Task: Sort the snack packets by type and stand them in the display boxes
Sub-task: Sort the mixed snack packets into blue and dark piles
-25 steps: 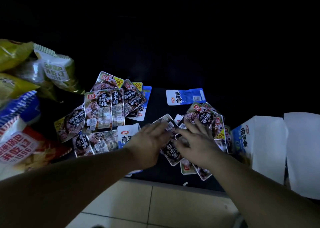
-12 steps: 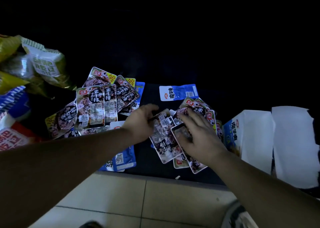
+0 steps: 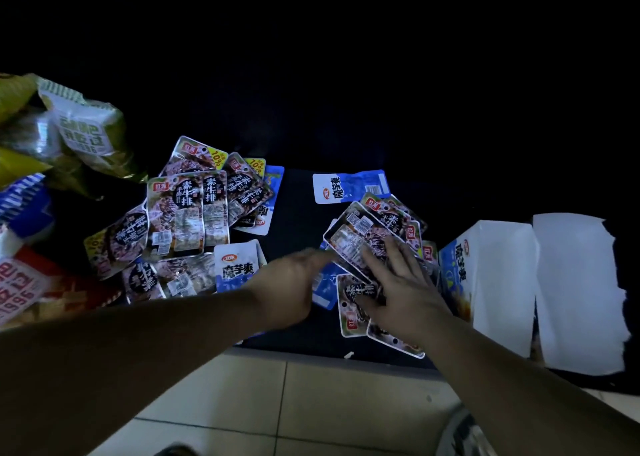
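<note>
The step in hand looks like gathering the dark packets out of the mixed heap on the right of the black table (image 3: 298, 206). The left hand (image 3: 294, 289) reaches toward the near edge of that heap. Its fingers are blurred, so whether they grip anything cannot be told. The right hand (image 3: 403, 292) lies on the right heap of dark packets (image 3: 363, 233) with its fingers (image 3: 394, 251) spread wide and flat, pinning several at once.

To do this well, the person should probably square the dark packets into one stack, all facing one way. The trapped blue packet (image 3: 323, 282) should slide out before any lift, since glossy film is likely to slip and fan apart. The blue display box (image 3: 460, 275) stands just right of the heap with its white flaps open. No packet can be seen standing in it yet.

As for writing, from the left:
- The red bag (image 3: 20, 289) shows "1996".
- The green-and-white bag (image 3: 86, 133) carries the same figure upside down.
- The left pile of dark packets (image 3: 187, 213) reads 素牛排, with yellow "10%" corners and a small red tag too small to read.
- The blue-and-white packet (image 3: 237, 265) reads 魔芋爽.
- The box repeats 魔芋爽.
</note>
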`<state>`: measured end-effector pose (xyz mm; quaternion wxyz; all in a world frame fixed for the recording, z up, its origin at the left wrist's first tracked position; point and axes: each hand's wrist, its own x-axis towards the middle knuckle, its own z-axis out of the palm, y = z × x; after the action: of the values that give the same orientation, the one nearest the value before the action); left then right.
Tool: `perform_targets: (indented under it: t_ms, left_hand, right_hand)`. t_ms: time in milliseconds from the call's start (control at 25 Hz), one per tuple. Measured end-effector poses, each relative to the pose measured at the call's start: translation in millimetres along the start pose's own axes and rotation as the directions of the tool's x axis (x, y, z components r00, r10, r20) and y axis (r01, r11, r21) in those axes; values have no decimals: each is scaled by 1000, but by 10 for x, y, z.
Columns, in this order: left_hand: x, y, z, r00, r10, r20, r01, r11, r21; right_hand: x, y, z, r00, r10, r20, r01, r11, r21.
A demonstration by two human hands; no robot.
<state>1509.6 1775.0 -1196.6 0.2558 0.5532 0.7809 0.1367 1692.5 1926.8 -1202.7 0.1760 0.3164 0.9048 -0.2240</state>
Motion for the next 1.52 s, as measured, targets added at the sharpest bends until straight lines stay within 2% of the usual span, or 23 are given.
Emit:
perform_targets:
  t_ms: [80, 160, 200, 280, 400, 480, 600, 720, 920, 1040, 1120, 1200, 1320, 1400, 1520]
  left_hand:
    - [-135, -105, 191, 977, 211, 40, -215, 963, 165]
    - [-209, -149, 254, 950, 251, 187, -299, 905, 304]
    - [-232, -178, 263, 945, 213, 250, -295, 885, 361]
    - [-279, -225, 192, 946, 146, 289, -274, 837, 474]
    - [-384, -319, 62, 956, -35, 291, -159, 770, 618]
    - [-437, -422, -37, 964, -75, 257, -114, 754, 647]
    - [-468, -486, -204, 967, -30, 254, -135, 783, 607]
    - [-519, -450, -498, 968, 34, 248, -161, 845, 509]
    - [-829, -587, -1127, 943, -237, 235, 131, 911, 392]
    - [-1065, -829, -1192, 944, -314, 105, 287, 934, 213]
    - [-1098, -1014, -1148, 907, -422, 13, 418, 902, 105]
    - [-993, -1256, -1047, 855, -518, -28, 518, 852, 72]
    - [-723, -1523, -913, 776, -628, -49, 629, 777, 1]
    - [-573, -1567, -813, 733, -678, -55, 670, 734, -114]
    - [-421, -1529, -699, 690, -703, -175, 686, 711, -153]
  right_hand:
    - [47, -39, 14, 998, 22, -60, -19, 999, 46]
    - [83, -148, 30, 991, -13, -133, 13, 1000, -4]
    - [98, -203, 41, 990, -59, -125, 54, 998, -43]
    - [105, -274, 62, 995, -96, -35, 93, 992, -82]
    - [93, -270, 79, 1000, -18, 11, 19, 996, -82]
    - [98, -328, 42, 1000, 9, -22, -12, 993, -114]
    - [124, -521, -56, 999, -24, -45, 14, 981, -195]
    - [99, -844, -251, 999, -1, 53, 3, 999, -39]
    - [75, -1291, -578, 973, 119, 200, -148, 979, 141]
    - [250, -1497, -465, 967, 104, 234, -168, 948, 270]
    - [407, -1628, -340, 973, 63, 222, -125, 953, 277]
    - [601, -1727, -238, 984, 50, 174, -98, 954, 284]
    - [856, -1803, -81, 983, 167, 83, -184, 940, 287]
    - [882, -1867, 51, 986, 163, 43, -168, 912, 375]
    - [982, -2023, 79, 984, 160, -73, -89, 814, 575]
